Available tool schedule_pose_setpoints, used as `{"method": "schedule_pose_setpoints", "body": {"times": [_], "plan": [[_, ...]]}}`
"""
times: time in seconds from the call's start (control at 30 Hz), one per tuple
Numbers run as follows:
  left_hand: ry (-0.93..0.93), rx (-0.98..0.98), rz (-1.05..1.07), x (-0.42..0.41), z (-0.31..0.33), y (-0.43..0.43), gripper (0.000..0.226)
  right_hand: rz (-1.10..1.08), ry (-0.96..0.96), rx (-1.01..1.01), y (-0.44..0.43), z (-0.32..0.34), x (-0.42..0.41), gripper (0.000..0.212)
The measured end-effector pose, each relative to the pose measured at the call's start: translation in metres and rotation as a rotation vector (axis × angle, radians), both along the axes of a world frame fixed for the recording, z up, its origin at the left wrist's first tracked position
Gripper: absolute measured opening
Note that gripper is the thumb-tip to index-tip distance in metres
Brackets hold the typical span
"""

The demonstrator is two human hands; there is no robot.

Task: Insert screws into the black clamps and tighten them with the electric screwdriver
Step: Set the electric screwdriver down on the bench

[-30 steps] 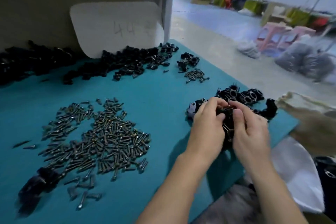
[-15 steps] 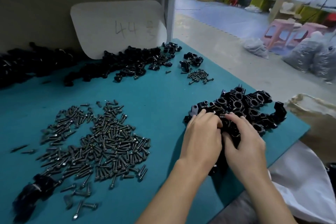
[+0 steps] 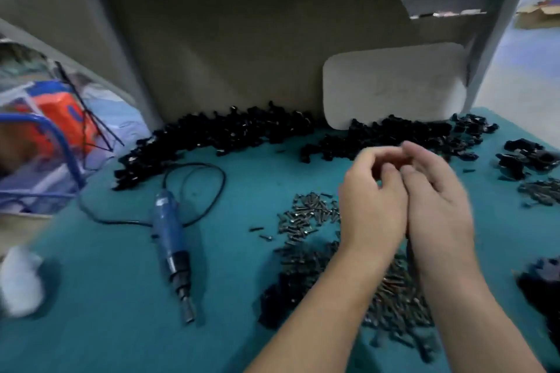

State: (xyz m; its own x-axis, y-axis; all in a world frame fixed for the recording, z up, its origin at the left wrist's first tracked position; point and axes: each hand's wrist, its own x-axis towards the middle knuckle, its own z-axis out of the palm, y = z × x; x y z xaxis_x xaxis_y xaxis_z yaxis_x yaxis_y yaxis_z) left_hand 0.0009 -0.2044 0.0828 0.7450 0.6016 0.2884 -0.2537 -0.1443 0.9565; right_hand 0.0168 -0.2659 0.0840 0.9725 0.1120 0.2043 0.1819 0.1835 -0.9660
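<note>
Teal mat [image 3: 91, 327] carries black clamps [image 3: 230, 130] heaped at twelve o'clock, screws [image 3: 306, 215] strewn at four, electric screwdriver [image 3: 169, 233] idle at nine. Above the screws the left hand [image 3: 374, 203] and right hand [image 3: 436, 206] meet, fingers curled; blur hides whether they pinch anything. Seat each screw straight before driving, I'd say.

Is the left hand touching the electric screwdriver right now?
Apart. The head view shows the electric screwdriver lying on the teal mat, with bare mat between it and the left hand.
</note>
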Motion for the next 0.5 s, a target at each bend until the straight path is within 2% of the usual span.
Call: {"method": "schedule_pose_setpoints", "body": {"times": [0.13,0.27,0.4,0.5], "plan": [[0.07,-0.051,0.3,-0.01,0.01,0.12,0.025,0.279,0.143,-0.013,0.127,0.01,0.001,0.03],[0.238,-0.144,0.481,-0.011,-0.009,0.224,0.026,0.478,0.277,-0.099,0.238,-0.007,0.006,0.04],[0.385,-0.175,0.506,0.009,-0.035,0.304,0.026,0.466,0.356,-0.202,0.316,-0.032,0.026,0.058],[0.475,-0.132,0.507,0.037,-0.05,0.348,0.036,0.448,0.346,-0.303,0.364,-0.049,0.062,0.068]]}}
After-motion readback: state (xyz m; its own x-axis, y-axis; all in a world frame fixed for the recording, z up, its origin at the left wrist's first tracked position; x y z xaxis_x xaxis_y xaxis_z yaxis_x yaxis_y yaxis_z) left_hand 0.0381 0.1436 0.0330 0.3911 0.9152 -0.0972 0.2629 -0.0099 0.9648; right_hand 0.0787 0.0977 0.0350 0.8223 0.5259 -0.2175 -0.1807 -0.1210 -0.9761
